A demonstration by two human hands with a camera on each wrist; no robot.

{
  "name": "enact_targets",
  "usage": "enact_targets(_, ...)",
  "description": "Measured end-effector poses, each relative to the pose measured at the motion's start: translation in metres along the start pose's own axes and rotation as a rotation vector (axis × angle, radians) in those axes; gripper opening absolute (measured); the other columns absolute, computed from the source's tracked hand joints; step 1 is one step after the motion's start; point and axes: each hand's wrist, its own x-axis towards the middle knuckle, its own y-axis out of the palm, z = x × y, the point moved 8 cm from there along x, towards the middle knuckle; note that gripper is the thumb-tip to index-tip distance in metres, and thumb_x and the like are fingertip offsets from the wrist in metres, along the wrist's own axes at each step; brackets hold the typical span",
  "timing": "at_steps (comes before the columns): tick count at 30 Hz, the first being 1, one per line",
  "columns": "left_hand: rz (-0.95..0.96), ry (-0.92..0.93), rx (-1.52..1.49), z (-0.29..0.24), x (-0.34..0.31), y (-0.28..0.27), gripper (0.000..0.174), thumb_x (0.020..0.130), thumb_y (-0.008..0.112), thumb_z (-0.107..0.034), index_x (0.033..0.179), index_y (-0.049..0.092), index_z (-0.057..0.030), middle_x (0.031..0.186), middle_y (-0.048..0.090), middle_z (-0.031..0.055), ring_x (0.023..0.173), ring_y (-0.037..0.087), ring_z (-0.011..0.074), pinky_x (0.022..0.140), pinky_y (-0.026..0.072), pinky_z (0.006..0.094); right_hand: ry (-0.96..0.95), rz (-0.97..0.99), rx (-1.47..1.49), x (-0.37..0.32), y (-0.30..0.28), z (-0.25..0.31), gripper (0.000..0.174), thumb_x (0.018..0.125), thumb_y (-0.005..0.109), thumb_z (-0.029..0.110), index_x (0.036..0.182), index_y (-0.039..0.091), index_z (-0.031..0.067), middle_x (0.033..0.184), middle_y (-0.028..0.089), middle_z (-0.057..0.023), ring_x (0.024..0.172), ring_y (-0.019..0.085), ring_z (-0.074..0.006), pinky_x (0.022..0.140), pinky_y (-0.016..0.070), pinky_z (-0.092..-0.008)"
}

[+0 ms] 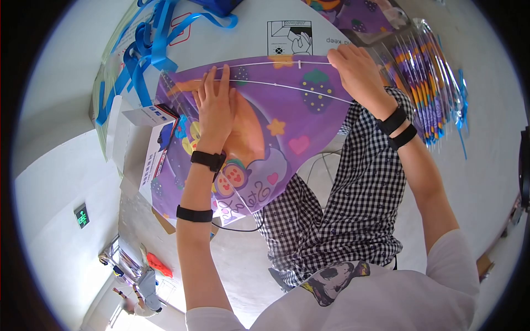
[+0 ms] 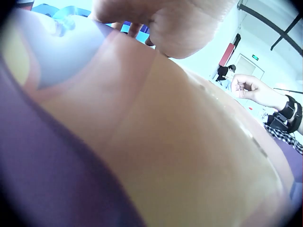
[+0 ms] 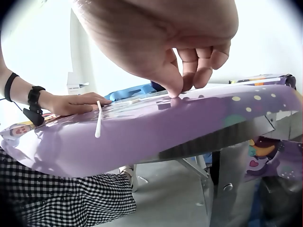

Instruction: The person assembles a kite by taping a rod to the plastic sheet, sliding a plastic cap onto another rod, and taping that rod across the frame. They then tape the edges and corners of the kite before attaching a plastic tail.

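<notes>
A purple printed sheet [image 1: 309, 118] with strawberries, stars and a heart is spread over the table edge and hangs toward the lap. Two thin white cords [image 1: 312, 88] run across its upper part, one with a small white tab. The left hand [image 1: 215, 113] lies on the sheet at the cords' left end, its fingers extended. At the sheet's upper right, the right hand [image 1: 359, 71] pinches the upper cord between thumb and curled fingers. In the right wrist view, the right hand's fingertips [image 3: 177, 92] meet at the sheet's surface, and a short white strip [image 3: 99, 120] stands nearer the left hand.
Blue ribbon [image 1: 157, 49] lies tangled at the upper left. An opened white box [image 1: 132, 132] stands left of the left hand. Wrapped, colourful bundles [image 1: 433, 83] lie at the right, with another printed piece [image 1: 370, 19] above. A checkered garment [image 1: 359, 187] covers the legs.
</notes>
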Motion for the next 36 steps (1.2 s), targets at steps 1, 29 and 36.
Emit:
enact_targets(1,-0.001,-0.003,-0.006,0.000,0.000,0.000,0.051,0.098,0.051,-0.017,0.148,0.040,-0.0111,0.146,0.040,0.0179,0.134,0.037,0.0401,0.112,0.0307,0.0515,0.002,-0.002,-0.002,0.000,0.001,0.000,0.024,0.078,0.062,-0.002,0.100,0.059,0.0075,0.090,0.059,-0.0049,0.093,0.057,-0.0220,0.083,0.0456,-0.0340)
enact_targets(29,0.036,0.056,0.064,0.001,0.001,0.008,0.049,0.099,0.052,-0.019,0.146,0.043,-0.0111,0.147,0.041,0.0116,0.136,0.037,0.0360,0.111,0.0313,0.0507,0.029,-0.112,-0.009,-0.004,-0.004,-0.001,0.019,0.078,0.062,0.004,0.097,0.061,0.0047,0.090,0.060,-0.0060,0.093,0.059,-0.0238,0.085,0.0460,-0.0353)
enact_targets(36,0.053,0.027,0.030,-0.003,0.002,0.004,0.048,0.099,0.050,-0.018,0.146,0.042,-0.0097,0.148,0.041,0.0130,0.137,0.035,0.0368,0.113,0.0298,0.0501,0.036,-0.149,0.181,0.001,-0.006,0.011,0.018,0.081,0.069,0.011,0.097,0.062,0.0073,0.093,0.060,-0.0053,0.095,0.059,-0.0230,0.084,0.0451,-0.0364)
